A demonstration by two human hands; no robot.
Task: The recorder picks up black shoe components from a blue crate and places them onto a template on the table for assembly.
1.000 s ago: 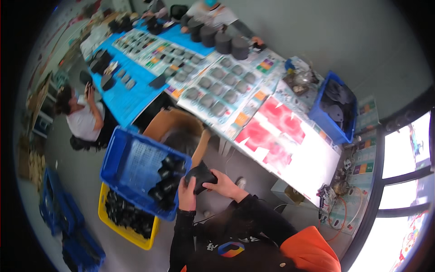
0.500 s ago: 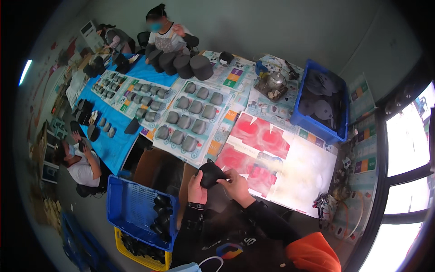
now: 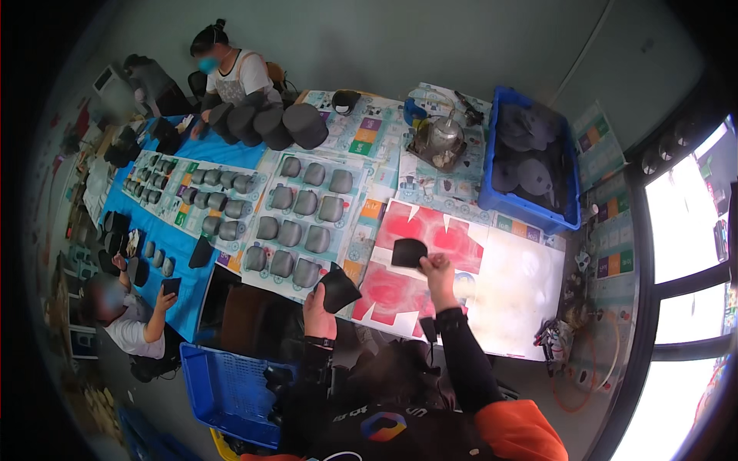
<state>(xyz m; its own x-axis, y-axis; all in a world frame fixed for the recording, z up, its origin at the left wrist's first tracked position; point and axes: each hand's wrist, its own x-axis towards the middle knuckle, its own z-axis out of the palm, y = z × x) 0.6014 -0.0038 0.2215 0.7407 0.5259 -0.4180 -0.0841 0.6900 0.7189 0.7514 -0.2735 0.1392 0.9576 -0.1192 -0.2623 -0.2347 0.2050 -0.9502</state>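
Note:
My left hand (image 3: 317, 316) is closed on a black curved piece (image 3: 339, 291), shaped like a small pouch and held tilted near the table's front edge. A second dark piece (image 3: 407, 252), flat-looking with rounded corners, is pinched by its right edge in my right hand (image 3: 439, 278). That hand is raised over a white sheet with red printed shapes (image 3: 394, 295). The two pieces are apart. Beyond my left hand, rounded grey pieces (image 3: 315, 239) stand in rows on a patterned sheet.
A blue crate of dark flat pieces (image 3: 573, 219) stands at the far right, beside a metal pot (image 3: 444, 136). Dark cylinders (image 3: 305, 127) line the far edge. Below left sits a blue basket (image 3: 211, 355). Co-workers (image 3: 237, 69) (image 3: 142, 326) work across the table and at left.
My hands have moved apart. The right one has gone up and away, carrying a dark piece over the red-printed sheet; the left keeps a black piece. The view has shifted.

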